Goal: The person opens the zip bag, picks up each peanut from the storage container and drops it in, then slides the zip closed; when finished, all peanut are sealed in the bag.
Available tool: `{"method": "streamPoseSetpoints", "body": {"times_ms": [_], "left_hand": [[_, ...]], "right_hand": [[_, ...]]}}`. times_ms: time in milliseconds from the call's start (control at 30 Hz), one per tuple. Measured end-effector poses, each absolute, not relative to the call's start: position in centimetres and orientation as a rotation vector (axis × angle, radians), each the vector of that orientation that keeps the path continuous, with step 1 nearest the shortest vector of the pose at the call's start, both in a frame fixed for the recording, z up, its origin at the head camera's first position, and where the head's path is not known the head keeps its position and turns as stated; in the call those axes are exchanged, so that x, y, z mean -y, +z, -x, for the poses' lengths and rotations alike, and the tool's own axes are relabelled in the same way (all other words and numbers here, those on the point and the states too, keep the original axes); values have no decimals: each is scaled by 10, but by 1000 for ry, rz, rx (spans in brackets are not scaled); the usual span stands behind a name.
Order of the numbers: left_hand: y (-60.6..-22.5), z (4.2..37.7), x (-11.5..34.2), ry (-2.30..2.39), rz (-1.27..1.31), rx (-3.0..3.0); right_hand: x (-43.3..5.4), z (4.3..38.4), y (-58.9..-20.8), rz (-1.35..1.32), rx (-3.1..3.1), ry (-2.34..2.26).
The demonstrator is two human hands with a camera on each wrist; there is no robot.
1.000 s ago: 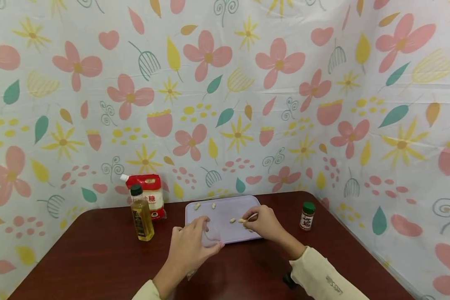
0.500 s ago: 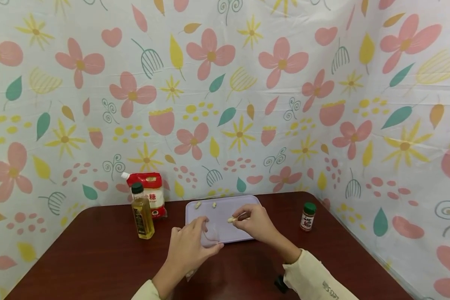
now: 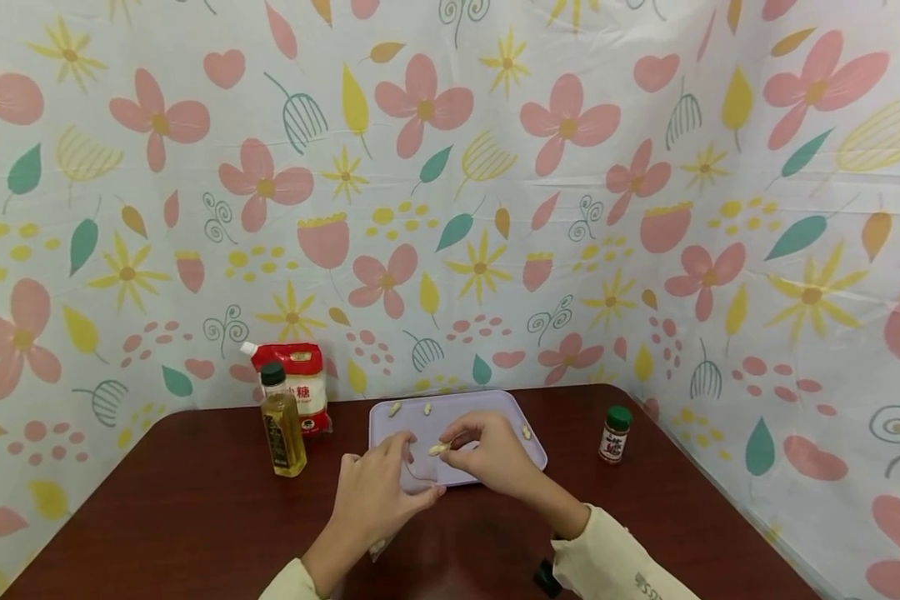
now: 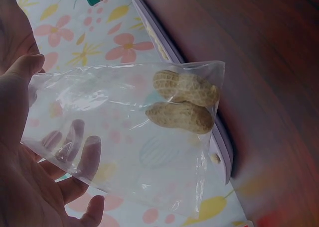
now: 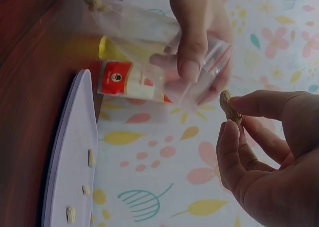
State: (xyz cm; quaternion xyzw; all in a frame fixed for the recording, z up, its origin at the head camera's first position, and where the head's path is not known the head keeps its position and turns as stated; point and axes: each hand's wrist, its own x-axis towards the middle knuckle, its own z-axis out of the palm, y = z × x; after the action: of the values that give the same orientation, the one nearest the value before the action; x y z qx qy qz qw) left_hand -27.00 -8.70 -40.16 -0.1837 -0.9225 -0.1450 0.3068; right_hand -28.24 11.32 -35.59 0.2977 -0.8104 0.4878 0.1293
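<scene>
— Fingers of the right hand (image 3: 495, 458) are pinched on one peanut (image 3: 437, 450). From the head view, what's changed?

— They've come left over the tray (image 3: 457, 415), to near the clear bag (image 3: 416, 483) in the left hand (image 3: 375, 483). Another peanut (image 3: 527, 432) shows at the tray's right end now. I'd judge the picking-up done for this one, though it's still outside the bag.

— And at the left wrist?

— Two peanuts (image 4: 179, 117) lie together at the bag's far end. The left fingers are spread, some showing through the plastic.

— Right wrist?

— That pinched peanut sits right between the thumb and fingertips, near the bag's top but apart from it. The left thumb lies over the bag, fingers behind. Whether the mouth gapes, I can't tell.
</scene>
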Motion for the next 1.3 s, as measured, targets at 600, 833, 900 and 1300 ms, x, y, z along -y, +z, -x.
{"method": "streamPoseSetpoints", "body": {"times_ms": [600,833,900,1300], "left_hand": [[-399,270,83,-380,493,2406],[-400,268,84,-379,482,2410],[-400,268,84,-380,480,2399],[-399,266,88,-387,482,2416]], "right_hand": [[-111,278,-355,-889,2390,1442],[-120,285,-366,-817,2450,1396],[-123,288,-368,-780,2466,1380],[-152,313,-389,-583,2533,1233]]}}
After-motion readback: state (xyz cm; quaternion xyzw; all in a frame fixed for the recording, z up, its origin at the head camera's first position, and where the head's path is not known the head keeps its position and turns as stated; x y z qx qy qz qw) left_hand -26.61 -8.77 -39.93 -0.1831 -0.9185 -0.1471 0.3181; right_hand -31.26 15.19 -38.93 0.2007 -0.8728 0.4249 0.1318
